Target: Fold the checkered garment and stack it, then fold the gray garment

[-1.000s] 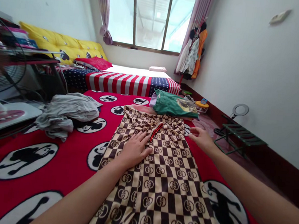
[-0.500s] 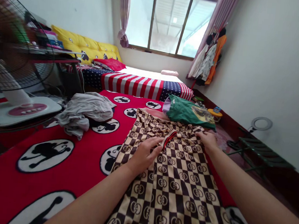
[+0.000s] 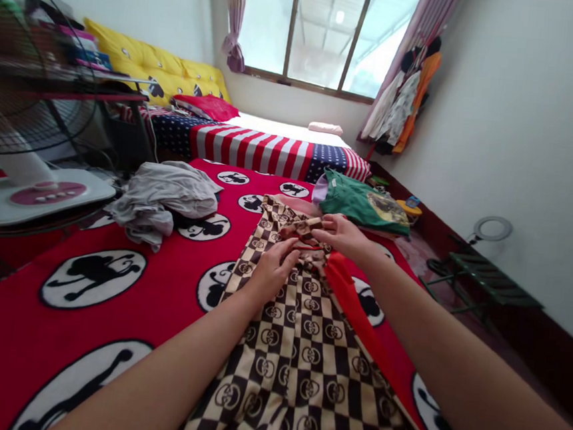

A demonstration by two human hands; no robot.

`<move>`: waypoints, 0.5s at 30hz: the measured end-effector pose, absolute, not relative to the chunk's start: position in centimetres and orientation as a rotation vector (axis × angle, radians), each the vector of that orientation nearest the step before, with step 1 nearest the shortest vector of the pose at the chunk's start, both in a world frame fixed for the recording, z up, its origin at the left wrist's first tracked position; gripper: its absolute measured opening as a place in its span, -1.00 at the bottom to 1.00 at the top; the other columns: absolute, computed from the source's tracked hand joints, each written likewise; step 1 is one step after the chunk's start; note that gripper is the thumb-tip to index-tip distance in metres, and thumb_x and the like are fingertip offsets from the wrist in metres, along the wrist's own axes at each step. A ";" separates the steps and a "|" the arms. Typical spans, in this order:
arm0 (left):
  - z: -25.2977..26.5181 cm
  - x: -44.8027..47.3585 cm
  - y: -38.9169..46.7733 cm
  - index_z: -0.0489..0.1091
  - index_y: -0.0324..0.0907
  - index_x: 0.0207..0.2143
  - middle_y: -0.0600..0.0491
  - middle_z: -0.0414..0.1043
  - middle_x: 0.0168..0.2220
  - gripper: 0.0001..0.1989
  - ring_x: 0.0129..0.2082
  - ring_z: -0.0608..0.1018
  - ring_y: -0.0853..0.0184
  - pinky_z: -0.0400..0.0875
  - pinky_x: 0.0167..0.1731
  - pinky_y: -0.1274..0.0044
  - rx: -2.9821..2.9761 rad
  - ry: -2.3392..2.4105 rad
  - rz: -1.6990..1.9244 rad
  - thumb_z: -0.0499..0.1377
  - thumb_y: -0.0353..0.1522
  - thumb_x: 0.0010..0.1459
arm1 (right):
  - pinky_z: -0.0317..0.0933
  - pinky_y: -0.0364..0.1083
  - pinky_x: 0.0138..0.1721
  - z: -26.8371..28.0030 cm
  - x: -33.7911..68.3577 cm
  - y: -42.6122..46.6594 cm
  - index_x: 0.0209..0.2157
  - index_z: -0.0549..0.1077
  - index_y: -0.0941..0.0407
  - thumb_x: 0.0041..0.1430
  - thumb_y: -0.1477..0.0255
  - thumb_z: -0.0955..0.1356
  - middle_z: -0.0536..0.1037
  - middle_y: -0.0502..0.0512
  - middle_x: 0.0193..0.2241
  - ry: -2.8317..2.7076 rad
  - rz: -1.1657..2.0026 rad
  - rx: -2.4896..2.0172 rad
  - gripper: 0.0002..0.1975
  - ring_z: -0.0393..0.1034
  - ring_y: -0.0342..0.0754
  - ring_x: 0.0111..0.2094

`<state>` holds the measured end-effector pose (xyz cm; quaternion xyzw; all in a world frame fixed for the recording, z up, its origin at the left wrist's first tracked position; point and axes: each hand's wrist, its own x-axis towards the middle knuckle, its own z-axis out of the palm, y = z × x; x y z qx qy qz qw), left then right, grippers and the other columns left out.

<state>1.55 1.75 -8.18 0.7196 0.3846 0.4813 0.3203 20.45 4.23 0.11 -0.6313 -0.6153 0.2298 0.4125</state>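
Brown-and-beige checkered pants [image 3: 300, 337] with a gathered waistband lie lengthwise on the red blanket [image 3: 169, 298]. My right hand [image 3: 345, 237] is closed on the right edge of the waistband, which is folded inward over the middle. Just left of it, my left hand [image 3: 274, 267] rests on the front of the waist, its fingers bent and closed on the fabric; the fingertips are partly hidden. A plain red strip [image 3: 352, 301] shows along the right side of the pants. Beyond the waistband lie a pink cloth [image 3: 297, 204] and a green shirt [image 3: 360, 201].
A crumpled grey garment [image 3: 167, 198] lies to the left on the blanket. A fan [image 3: 48, 187] stands at far left. Behind is a bed with a striped, starred cover [image 3: 252, 147]. To the right are a dark green folding stool [image 3: 494, 277] and a ring light [image 3: 493, 228].
My right hand has moved left, bringing the right side of the pants inward and exposing the red strip. The striped drawstring end by my left hand is no longer plainly visible.
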 end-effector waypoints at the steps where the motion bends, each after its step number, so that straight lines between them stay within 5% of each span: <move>1: -8.3 1.5 1.8 0.36 -0.21 0.09 -0.06 0.42 0.08 -0.61 0.11 0.44 0.23 0.29 0.14 0.40 1.884 1.003 1.259 0.02 -0.24 0.29 | 0.37 -0.08 -0.22 0.4 20.4 2.9 -0.19 0.51 0.10 -0.08 0.33 0.49 0.60 0.09 -0.25 -1.687 0.551 -1.599 -0.64 0.49 -0.01 -0.26; 4: -8.8 1.6 2.2 0.34 -0.24 0.11 -0.10 0.42 0.09 -0.58 0.09 0.45 0.21 0.30 0.13 0.38 1.861 0.964 1.237 0.06 -0.24 0.26 | 0.33 -0.07 -0.19 0.9 22.3 -2.9 -0.18 0.52 0.09 0.06 0.29 0.40 0.59 0.09 -0.23 -1.953 0.391 -1.693 -0.73 0.47 -0.01 -0.25; 8: -9.5 1.8 2.6 0.28 -0.25 0.15 -0.13 0.39 0.11 -0.52 0.10 0.45 0.20 0.31 0.13 0.36 1.805 0.923 1.198 0.12 -0.28 0.20 | 0.26 -0.12 -0.40 0.3 25.3 -12.9 -0.38 0.50 0.05 0.12 0.24 0.35 0.56 0.03 -0.43 -2.007 0.450 -1.912 -0.82 0.43 -0.05 -0.41; 15: -9.1 2.1 3.1 0.30 -0.22 0.14 -0.10 0.41 0.06 -0.48 0.03 0.50 0.20 0.44 0.00 0.39 1.730 0.984 1.131 0.16 -0.40 0.09 | 0.23 -0.10 -0.42 -3.0 25.6 -25.0 -0.41 0.37 -0.01 -0.10 0.34 0.45 0.53 -0.01 -0.41 -2.077 0.345 -2.216 -0.80 0.44 0.01 -0.40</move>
